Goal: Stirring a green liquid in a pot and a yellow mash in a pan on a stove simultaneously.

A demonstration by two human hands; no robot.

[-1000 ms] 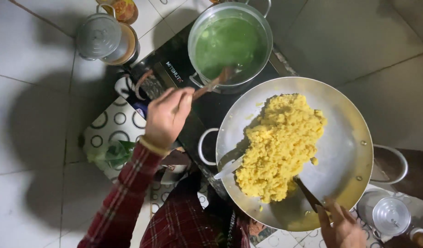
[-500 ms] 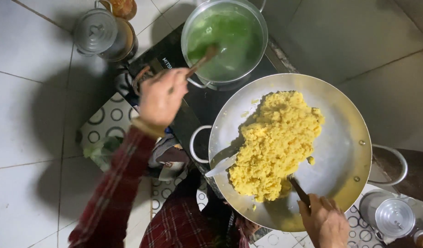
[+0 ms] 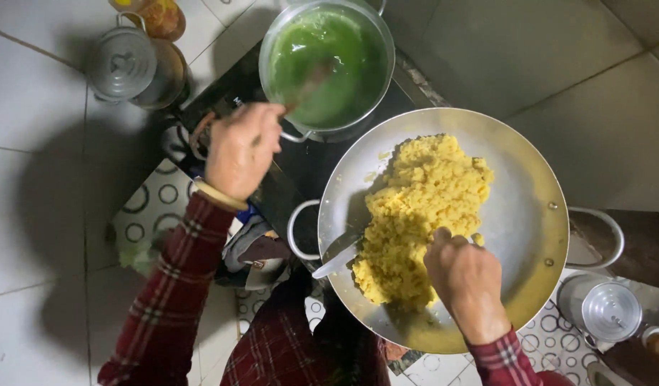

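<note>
My left hand (image 3: 240, 150) grips a wooden spoon (image 3: 309, 84) whose end dips into green liquid in a steel pot (image 3: 328, 64) on a black stove. My right hand (image 3: 467, 279) is closed over the yellow crumbly food (image 3: 419, 207) heaped in a wide steel pan (image 3: 529, 214); whatever utensil it holds is hidden beneath it. A metal spoon handle (image 3: 337, 261) pokes out over the pan's left rim. Both arms wear red plaid sleeves.
A lidded steel container (image 3: 126, 64) and a brown jar (image 3: 156, 14) stand at the top left on the tiled floor. Another lidded steel tin (image 3: 610, 311) sits at the lower right. A circle-patterned mat (image 3: 147, 214) lies under the stove.
My left hand has pushed the wooden spoon farther into the green pot. My right hand has moved from the pan's lower rim up onto the yellow food.
</note>
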